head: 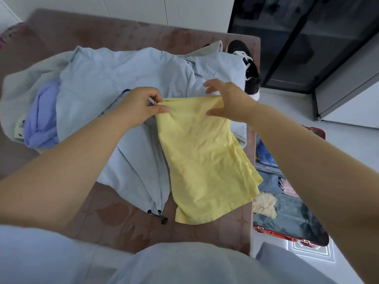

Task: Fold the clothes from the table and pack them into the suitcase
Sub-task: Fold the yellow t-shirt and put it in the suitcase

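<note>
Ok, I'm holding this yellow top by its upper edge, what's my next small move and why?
Probably bring that upper edge down to the hem to halve it. The left hand and right hand hold the yellow top stretched between them, and it lies full length, unfolded, over the blue jacket, not ready for the suitcase.

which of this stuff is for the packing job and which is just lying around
For the job: yellow garment, pale blue jacket, lilac garment, red suitcase, table.
Probably just lying about: black shoe, dark glass cabinet.
</note>
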### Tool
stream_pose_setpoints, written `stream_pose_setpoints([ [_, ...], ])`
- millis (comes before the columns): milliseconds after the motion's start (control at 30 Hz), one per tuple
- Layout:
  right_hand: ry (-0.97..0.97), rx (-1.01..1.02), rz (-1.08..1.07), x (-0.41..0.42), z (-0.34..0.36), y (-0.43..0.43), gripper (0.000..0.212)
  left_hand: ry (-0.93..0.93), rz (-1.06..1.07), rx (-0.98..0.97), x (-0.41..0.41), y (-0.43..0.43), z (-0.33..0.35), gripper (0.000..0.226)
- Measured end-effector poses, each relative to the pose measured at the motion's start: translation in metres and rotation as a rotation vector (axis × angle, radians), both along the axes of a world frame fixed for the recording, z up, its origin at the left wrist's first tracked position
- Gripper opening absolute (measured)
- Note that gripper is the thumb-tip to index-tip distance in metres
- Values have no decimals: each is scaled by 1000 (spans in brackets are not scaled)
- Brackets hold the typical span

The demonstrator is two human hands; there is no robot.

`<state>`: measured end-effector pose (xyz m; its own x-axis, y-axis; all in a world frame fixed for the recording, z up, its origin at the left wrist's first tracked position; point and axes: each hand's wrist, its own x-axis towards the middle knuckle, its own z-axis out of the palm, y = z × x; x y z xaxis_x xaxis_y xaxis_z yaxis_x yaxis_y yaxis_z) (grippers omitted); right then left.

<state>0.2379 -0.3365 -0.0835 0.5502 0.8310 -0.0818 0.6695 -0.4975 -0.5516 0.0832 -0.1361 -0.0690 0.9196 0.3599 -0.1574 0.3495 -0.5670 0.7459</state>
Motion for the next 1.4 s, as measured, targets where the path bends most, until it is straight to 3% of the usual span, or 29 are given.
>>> stream_pose_setpoints([
  [133, -208, -321, 73, 0, 3, 9, 44, -54, -44, 117, 1, 2, 4, 29],
  [267, -58, -311, -11, 7, 24, 5, 46, -210, 21, 114, 7, 8, 16, 34],
  [333, 56, -253, -46, 10, 40, 0, 48, -337, 93, -28, 11, 9, 25, 34],
  [400, 110, -253, -41, 12, 50, -6, 46, -380, 162, -303, 12, 3, 27, 40],
  [467, 116, -273, -18, 11, 50, -10, 37, -249, 200, -486, 10, -6, 12, 59],
  [567, 71, -221, -14, 6, 42, -16, 24, -19, 180, -476, 7, -19, -16, 65],
  [700, 0, -36, -66, -1, 36, -26, 21, -16, 235, -218, 23, -23, -20, 67],
  [800, -82, 29, -32, -8, 30, -32, 29, -164, 285, -61, 26, -24, -15, 35],
  [867, -93, 14, -4, -11, 25, -35, 37, -121, 87, -82, 17, -28, -20, 20],
  [933, -111, 18, 33, -16, 20, -37, 41, 137, -177, -65, -2, -41, -35, 10],
  [1033, -189, 97, 140, -33, 13, -44, 44, 357, -261, -10, -32, -48, -62, 34],
  [1167, -306, 106, 317, -69, -5, -62, 52, 307, -136, -284, -55, -41, -75, 33],
  [1267, -320, 54, 336, -95, -31, -78, 59, 203, 295, -791, -62, -35, -64, 36],
  [1300, -321, 26, 331, -102, -40, -83, 62, 193, 408, -879, -64, -30, -61, 40],
  [1400, -364, -46, 321, -116, -62, -95, 66, 287, 447, -828, -69, -23, -54, 51],
])
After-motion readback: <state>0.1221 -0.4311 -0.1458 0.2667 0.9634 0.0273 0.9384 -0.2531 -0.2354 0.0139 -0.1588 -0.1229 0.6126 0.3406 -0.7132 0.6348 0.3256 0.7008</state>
